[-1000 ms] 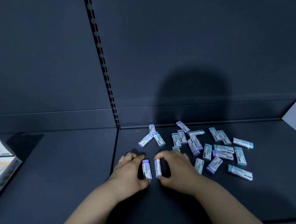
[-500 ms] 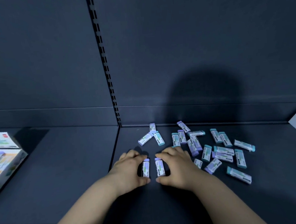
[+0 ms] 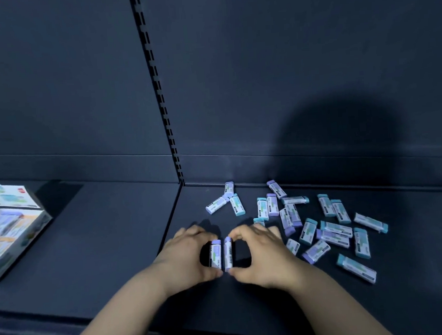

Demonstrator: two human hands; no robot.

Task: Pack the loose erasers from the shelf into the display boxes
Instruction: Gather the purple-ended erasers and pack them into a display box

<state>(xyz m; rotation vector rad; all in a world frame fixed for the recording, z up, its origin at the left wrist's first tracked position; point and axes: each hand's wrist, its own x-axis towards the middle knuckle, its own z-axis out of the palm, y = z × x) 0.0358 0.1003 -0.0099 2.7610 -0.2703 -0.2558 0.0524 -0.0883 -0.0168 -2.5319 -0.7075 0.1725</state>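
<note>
Two purple-capped erasers sit front and centre on the dark shelf [image 3: 102, 241], and each one has a hand on it. The left hand [image 3: 187, 256] pinches the left eraser [image 3: 216, 254] lengthwise, fingertips curled over the far purple cap and thumb at the near end. The right hand [image 3: 262, 256] mirrors it on the right eraser [image 3: 228, 254], forefinger on the cap, thumb tucked under the near end. The two erasers are side by side, caps pointing away, just beside each other. Whether they rest on the shelf or are lifted off it, I cannot tell.

Off to the right lies the loose pile of erasers [image 3: 334, 234], teal caps and purple caps at every angle, several overlapping. The right hand's knuckles are just beside its nearest pieces. A small cluster of three [image 3: 227, 201] lies near the back wall, apart from the main scatter, and one teal-capped eraser [image 3: 356, 267] lies alone at the near right.

Far left, well apart from the hands, is an open display box [image 3: 7, 234], lid flap up. A slotted upright [image 3: 157, 88] runs up the back panel.
</note>
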